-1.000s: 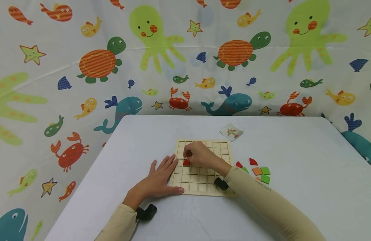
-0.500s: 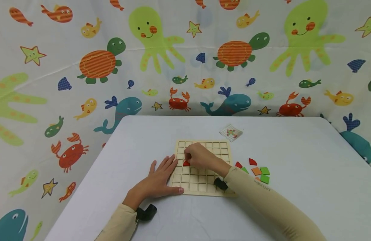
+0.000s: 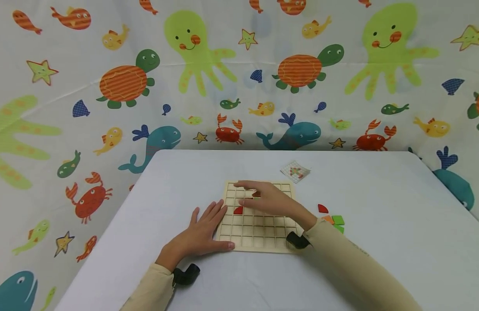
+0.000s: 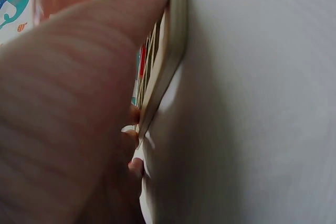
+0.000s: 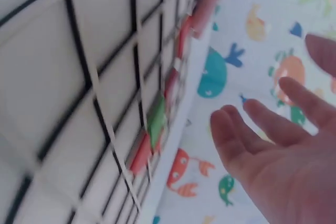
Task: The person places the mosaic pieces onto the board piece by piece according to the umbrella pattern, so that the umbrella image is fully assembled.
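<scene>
A wooden grid board (image 3: 262,242) lies on the table. My left hand (image 3: 202,235) rests along its left side with fingers spread, the thumb at the near edge; the left wrist view shows the board's edge (image 4: 176,40) beside that hand. Over the upper middle of the board is my right hand (image 3: 270,201), fingers extended and apart, holding nothing. A red quarter-circle piece (image 3: 238,210) sits in a left-hand cell, just below the right fingertips. The right wrist view shows a green piece (image 5: 156,121) among red ones on the grid; in the head view the right hand partly covers these.
Right of the board lie loose pieces: a red quarter circle (image 3: 322,208), an orange piece (image 3: 328,219) and green squares (image 3: 337,220), partly behind the right sleeve (image 3: 352,259). A small pattern card (image 3: 295,171) lies beyond the board. A sea-animal curtain hangs behind the table.
My right hand has let go of the red quarter circle, opened its fingers and shifted slightly right. The piece stays in its cell. The left hand keeps its place on the board.
</scene>
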Demonstrator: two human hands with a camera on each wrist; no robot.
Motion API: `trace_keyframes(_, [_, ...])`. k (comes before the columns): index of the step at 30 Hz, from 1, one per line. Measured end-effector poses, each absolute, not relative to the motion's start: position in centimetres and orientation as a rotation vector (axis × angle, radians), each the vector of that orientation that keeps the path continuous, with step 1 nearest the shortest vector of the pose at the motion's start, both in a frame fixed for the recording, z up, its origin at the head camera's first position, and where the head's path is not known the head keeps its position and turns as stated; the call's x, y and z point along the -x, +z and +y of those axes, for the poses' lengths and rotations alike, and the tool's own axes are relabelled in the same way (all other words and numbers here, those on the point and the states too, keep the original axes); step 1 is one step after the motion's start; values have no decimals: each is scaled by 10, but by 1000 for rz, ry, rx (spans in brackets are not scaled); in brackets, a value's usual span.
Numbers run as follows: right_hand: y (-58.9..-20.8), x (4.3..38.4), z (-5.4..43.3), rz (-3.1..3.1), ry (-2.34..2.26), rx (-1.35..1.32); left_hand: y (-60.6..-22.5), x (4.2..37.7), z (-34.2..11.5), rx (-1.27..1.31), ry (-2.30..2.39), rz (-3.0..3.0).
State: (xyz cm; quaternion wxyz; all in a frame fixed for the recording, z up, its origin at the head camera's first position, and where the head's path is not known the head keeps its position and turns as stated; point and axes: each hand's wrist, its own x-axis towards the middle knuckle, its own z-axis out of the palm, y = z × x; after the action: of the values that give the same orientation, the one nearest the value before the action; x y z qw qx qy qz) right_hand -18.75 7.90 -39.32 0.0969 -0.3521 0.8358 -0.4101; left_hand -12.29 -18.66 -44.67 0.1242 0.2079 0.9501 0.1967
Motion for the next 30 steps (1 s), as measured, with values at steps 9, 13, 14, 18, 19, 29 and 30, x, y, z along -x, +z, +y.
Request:
trace_keyframes(9, [-384,172,139,2439,-1266,978,-446,122,-186,-580,568,2775])
trace_keyframes(13, [-381,165,167,2471,-1264,925,-446,121,-184,-570,583,2775])
trace_keyframes(14, [-380,163,174,2479,-1258,906,-446,120,-183,-568,585,2775])
trace_keyframes(18, [-378,157,203,2505,-1232,836,-447,120,-181,-562,576,2778])
trace_keyframes(19, [-377,156,210,2513,-1219,818,-447,120,-181,-559,567,2781])
trace_keyframes(29, [-364,160,272,2532,-1137,726,-449,120,-178,-567,559,2790])
trace_keyframes(30, [-363,162,276,2529,-1135,724,-449,120,-179,-564,551,2793])
